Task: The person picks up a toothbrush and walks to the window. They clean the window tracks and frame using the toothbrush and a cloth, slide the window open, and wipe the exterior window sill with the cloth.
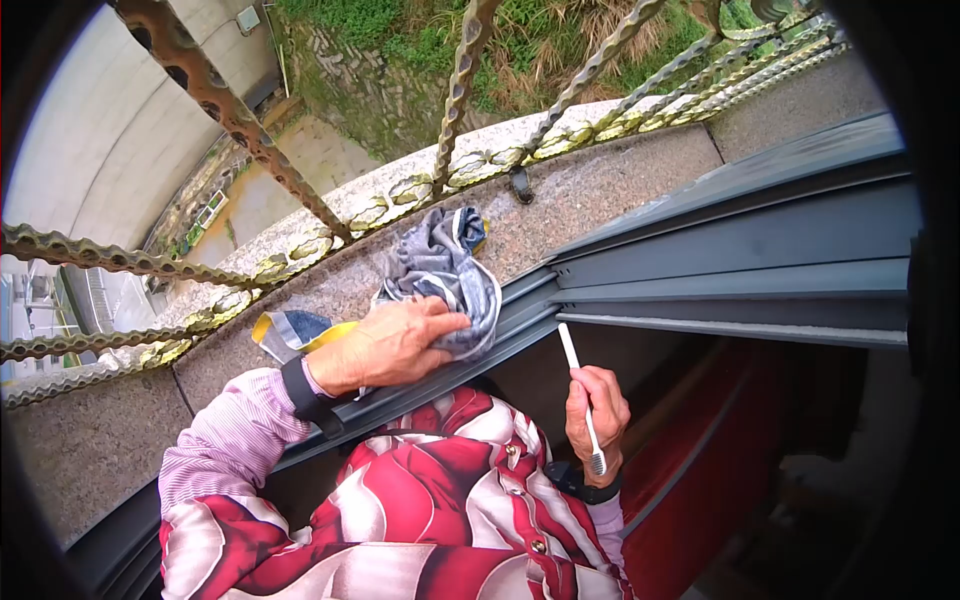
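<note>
A crumpled grey and blue patterned cloth (440, 262) lies bunched on the stone sill beside the window track. My left hand (390, 345) presses on its near end with bent fingers, and a blue, grey and yellow flap of cloth (300, 332) sticks out beyond the wrist. Over on the right, my right hand (597, 415) is closed around a white toothbrush (569, 346). The brush's bristles point down toward the wrist, and the tip of its handle is close to the dark window frame (720, 255).
Twisted metal railing bars (455, 100) rise along the outer edge of the stone sill (620, 180). A small dark object (521, 186) sits at their base. The grey track (520, 315) runs across in front of the body. Greenery lies below outside.
</note>
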`<state>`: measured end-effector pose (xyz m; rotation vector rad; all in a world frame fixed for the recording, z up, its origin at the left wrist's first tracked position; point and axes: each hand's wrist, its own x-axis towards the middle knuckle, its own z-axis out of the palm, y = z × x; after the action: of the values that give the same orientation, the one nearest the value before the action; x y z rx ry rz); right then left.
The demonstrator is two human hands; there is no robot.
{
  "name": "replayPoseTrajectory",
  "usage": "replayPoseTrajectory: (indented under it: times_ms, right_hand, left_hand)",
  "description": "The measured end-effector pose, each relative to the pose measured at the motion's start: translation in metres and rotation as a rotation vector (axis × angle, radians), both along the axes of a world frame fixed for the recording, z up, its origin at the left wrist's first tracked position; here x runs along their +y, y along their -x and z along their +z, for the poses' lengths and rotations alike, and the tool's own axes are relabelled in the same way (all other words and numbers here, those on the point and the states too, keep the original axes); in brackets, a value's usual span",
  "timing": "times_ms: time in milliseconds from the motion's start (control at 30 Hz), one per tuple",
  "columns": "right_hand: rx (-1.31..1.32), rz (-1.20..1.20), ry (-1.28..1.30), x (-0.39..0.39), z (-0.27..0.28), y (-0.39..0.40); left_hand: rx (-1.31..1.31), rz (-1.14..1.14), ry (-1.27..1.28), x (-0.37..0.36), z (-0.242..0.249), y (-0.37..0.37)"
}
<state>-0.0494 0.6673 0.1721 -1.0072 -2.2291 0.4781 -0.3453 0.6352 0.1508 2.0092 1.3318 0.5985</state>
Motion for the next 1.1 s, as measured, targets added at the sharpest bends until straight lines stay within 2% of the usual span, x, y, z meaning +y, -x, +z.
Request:
replayPoseTrajectory:
  times_ms: [67,233,333,367,500,533,600,667,733,767,800,867,1000,1033,1100]
  right_hand:
    - [-0.023,-0.016,-0.03,-0.001,0.003,-0.002]
    - [-0.087,-0.094,-0.015,-0.005,-0.001,-0.019]
    - [-0.084,-0.096,-0.008,-0.008,0.003,-0.016]
    - [-0.082,-0.094,-0.008,-0.008,0.004,-0.014]
    - [-0.096,-0.071,0.002,-0.008,0.008,-0.006]
    - [-0.101,-0.071,-0.002,-0.008,0.008,-0.005]
    - [-0.106,-0.065,-0.012,-0.007,0.006,-0.006]
    - [-0.121,-0.073,0.009,-0.007,0.008,-0.005]
    - [-0.133,-0.071,0.0,-0.006,0.01,-0.004]
    - [-0.134,-0.082,0.004,-0.007,0.011,-0.005]
    - [-0.135,-0.089,0.007,-0.006,0.012,-0.007]
    - [-0.134,-0.144,0.021,-0.009,0.012,-0.013]
    - [-0.122,-0.204,0.077,-0.015,0.007,-0.027]
    - [-0.122,-0.208,0.085,-0.016,0.007,-0.03]
    - [-0.119,-0.235,0.094,-0.017,0.005,-0.035]
  left_hand:
    - [0.283,-0.079,-0.042,0.001,-0.009,-0.013]
    - [0.218,-0.046,0.024,0.023,-0.008,-0.017]
    - [-0.209,0.274,-0.139,0.055,-0.001,-0.023]
    - [-0.313,0.285,-0.217,0.067,0.009,-0.024]
    - [-0.558,0.337,-0.436,0.116,0.022,-0.047]
    - [-0.57,0.335,-0.416,0.129,0.023,-0.052]
    - [-0.584,0.418,-0.536,0.156,0.022,-0.069]
    - [-0.55,0.306,-0.477,0.191,0.009,-0.081]
    - [-0.569,0.048,-0.181,0.22,0.0,-0.08]
    - [-0.44,-0.095,-0.177,0.228,0.003,-0.072]
    - [-0.13,-0.072,0.126,0.221,0.023,-0.065]
    - [-0.166,-0.062,-0.06,0.229,-0.013,-0.068]
    - [-0.121,-0.023,-0.336,0.209,-0.043,-0.068]
    - [0.084,-0.092,-0.187,0.208,-0.048,-0.069]
    - [0.184,-0.134,-0.252,0.213,-0.066,-0.071]
